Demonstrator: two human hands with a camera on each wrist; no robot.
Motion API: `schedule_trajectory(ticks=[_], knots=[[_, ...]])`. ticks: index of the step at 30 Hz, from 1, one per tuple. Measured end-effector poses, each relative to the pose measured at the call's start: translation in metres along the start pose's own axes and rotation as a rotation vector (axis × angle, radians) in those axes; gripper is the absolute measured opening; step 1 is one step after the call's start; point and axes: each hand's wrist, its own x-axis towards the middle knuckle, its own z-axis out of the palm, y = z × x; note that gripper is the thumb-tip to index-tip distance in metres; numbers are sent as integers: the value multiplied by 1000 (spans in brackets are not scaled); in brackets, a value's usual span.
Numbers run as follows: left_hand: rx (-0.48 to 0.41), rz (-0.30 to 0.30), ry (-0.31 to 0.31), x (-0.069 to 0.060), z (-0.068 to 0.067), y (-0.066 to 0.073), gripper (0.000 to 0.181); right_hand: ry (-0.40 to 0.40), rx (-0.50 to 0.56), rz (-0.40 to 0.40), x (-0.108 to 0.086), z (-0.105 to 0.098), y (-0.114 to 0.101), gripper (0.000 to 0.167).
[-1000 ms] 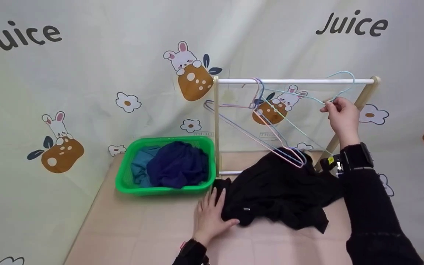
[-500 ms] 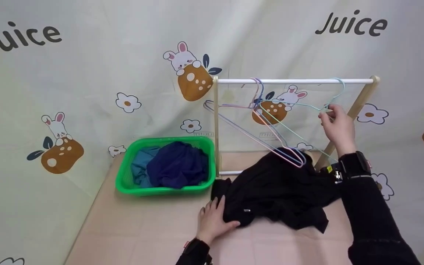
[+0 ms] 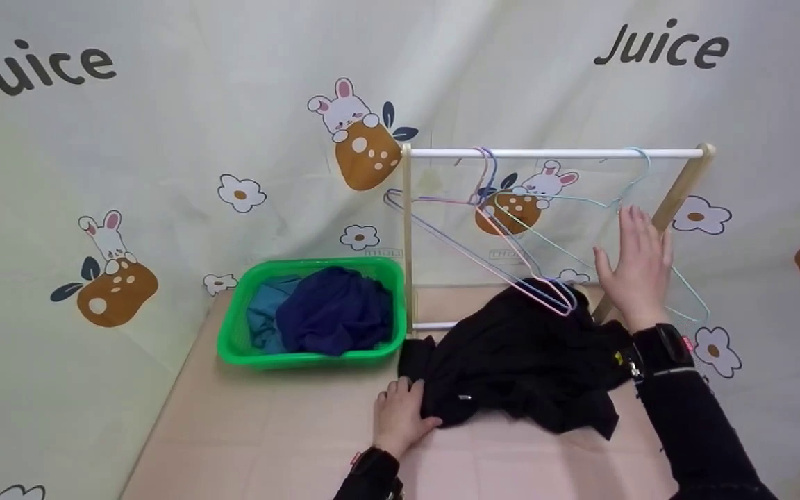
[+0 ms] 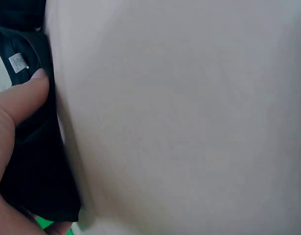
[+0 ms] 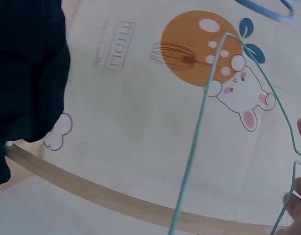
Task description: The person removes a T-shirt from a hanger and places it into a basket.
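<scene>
A crumpled black garment (image 3: pixel 525 361) lies in front of the rack, a white tag showing in its neck opening. My left hand (image 3: pixel 400 415) holds its left edge with bent fingers; in the left wrist view the thumb (image 4: pixel 28 98) lies on the black cloth (image 4: pixel 37 171) near the tag (image 4: pixel 17 62). My right hand (image 3: pixel 637 267) is raised with straight fingers just below the neck of a mint-green hanger (image 3: pixel 553 239), which hangs from the rail. Fingertips (image 5: pixel 300 196) are beside that hanger (image 5: pixel 194 147) in the right wrist view.
A white rail (image 3: pixel 553 153) on wooden posts (image 3: pixel 409 243) forms the rack. Pink and blue hangers (image 3: pixel 511 243) hang at its middle, their lower ends over the garment. A green basket (image 3: pixel 233 347) with teal and dark blue clothes (image 3: pixel 334 312) stands left. A printed curtain (image 3: pixel 164 125) backs everything.
The mint-green hanger's hook has moved onto the rail. My right hand has let go of it, straightened its fingers and lowered slightly. My left hand has slid a little toward me, its fingers bending more.
</scene>
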Motion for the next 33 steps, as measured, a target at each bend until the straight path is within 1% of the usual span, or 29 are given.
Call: schedule_trajectory(ticks=[4, 8, 11, 15, 18, 21, 24, 29, 30, 33], knots=[[-1, 25, 34, 1, 0, 0, 49, 39, -35, -35, -16, 6, 4, 71], [-70, 25, 60, 2, -3, 1, 29, 43, -39, -44, -31, 11, 9, 71], [-144, -12, 54, 4, -7, 2, 20, 34, -29, -35, -42, 14, 11, 72], [-248, -70, 38, 10, -13, 3, 14, 26, -16, -8, -57, 18, 15, 72], [-356, -98, 55, 16, -20, 5, 12, 28, -4, 6, -67, 22, 19, 72], [-472, -125, 94, 24, -31, 9, 10, 40, 13, 5, -76, 25, 21, 72], [-588, -145, 138, 35, -46, 15, 9, 48, 30, 3, -82, 28, 23, 72], [-784, -144, 230, 50, -80, 27, 9, 49, 52, 12, -88, 30, 25, 69], [-817, -138, 253, 53, -88, 28, 10, 49, 55, 14, -89, 30, 25, 69], [-891, -131, 296, 60, -112, 29, 13, 50, 58, 22, -92, 31, 26, 68]])
